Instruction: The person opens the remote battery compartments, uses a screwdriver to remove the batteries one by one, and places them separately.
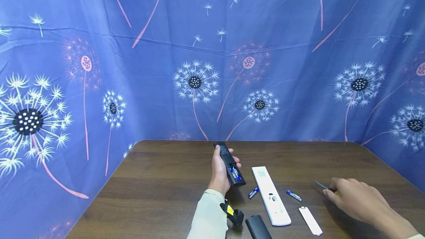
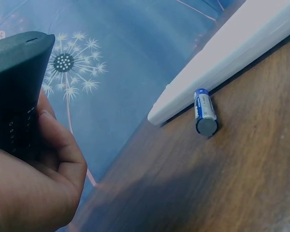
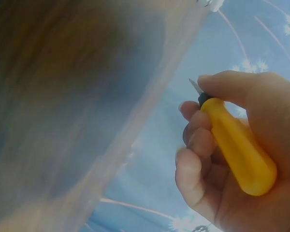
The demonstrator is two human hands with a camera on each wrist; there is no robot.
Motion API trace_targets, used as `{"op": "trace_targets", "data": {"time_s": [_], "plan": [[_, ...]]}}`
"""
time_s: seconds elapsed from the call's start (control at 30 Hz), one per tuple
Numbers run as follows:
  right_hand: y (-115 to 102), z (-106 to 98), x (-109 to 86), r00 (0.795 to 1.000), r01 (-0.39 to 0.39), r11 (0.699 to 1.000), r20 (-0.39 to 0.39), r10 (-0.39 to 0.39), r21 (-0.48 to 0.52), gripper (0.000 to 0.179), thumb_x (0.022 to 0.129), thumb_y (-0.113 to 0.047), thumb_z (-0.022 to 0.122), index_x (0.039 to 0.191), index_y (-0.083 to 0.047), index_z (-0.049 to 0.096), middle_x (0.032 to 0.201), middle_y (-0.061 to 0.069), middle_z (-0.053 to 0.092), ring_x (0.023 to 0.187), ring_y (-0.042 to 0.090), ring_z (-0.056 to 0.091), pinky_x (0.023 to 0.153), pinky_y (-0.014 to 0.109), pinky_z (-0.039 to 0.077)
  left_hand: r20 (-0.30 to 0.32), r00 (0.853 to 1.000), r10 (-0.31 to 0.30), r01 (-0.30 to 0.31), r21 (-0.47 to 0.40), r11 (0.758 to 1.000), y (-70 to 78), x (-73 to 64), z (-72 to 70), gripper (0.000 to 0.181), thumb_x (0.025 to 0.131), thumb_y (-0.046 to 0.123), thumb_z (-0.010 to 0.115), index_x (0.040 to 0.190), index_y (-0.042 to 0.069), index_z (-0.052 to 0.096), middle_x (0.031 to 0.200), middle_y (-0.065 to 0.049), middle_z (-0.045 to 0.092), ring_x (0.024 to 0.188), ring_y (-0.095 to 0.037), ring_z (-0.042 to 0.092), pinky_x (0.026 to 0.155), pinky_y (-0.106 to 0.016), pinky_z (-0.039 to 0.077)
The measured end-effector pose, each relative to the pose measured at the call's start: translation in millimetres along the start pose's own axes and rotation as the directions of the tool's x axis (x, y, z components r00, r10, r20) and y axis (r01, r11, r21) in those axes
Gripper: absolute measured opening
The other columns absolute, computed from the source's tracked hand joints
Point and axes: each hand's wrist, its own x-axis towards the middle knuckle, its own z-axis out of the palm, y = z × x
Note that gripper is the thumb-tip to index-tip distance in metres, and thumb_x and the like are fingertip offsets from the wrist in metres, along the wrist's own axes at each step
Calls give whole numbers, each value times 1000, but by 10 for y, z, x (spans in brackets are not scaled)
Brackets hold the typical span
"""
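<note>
My left hand point(image 1: 219, 172) grips a black remote control point(image 1: 227, 155), its back turned up and its battery compartment uncovered. Blue-and-silver batteries point(image 1: 235, 173) lie in that compartment. In the right wrist view, my right hand point(image 1: 360, 196) holds a yellow-handled screwdriver point(image 3: 239, 150), fingers curled about the handle and the metal shaft poking out past the thumb. Between the hands a white remote control point(image 1: 265, 183) lies on the table with its compartment exposed. One loose battery point(image 1: 253, 193) is on its left side, another battery point(image 1: 294, 195) on its right.
A white battery cover point(image 1: 311, 220) lies right of the white remote. Near the front edge of the view is a black battery cover point(image 1: 258, 227). The brown wooden table point(image 1: 159, 187) backs onto a blue dandelion-patterned cloth point(image 1: 149, 84).
</note>
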Motion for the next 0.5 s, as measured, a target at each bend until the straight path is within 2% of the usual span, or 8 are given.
{"op": "trace_targets", "data": {"time_s": [0.17,0.33,0.5], "plan": [[-82,-5,-17,999,17,1000,-39,-17,-2,9,92,-30,72,88,-21,72,76,-8,63,65,13,58,50,46,44,6,1000,-3,3,-11,1000,-11,-1,29,67,104,57,25,127,1,53,77,-6,61,58,-14,61,63,-30,52],[-149,27,-41,998,31,1000,-50,-31,-4,15,95,-27,68,81,-24,65,66,-12,51,58,9,45,48,39,37,21,1000,-11,10,6,1000,-20,-11,48,68,104,58,26,130,2,52,78,-6,61,59,-14,61,64,-29,53],[-253,44,-9,994,79,997,-71,-80,-13,19,98,-25,65,80,-24,59,64,-14,46,56,7,45,47,39,36,34,999,0,0,23,1000,-13,-10,18,70,104,61,26,135,3,51,79,-6,61,60,-13,61,64,-29,52]]}}
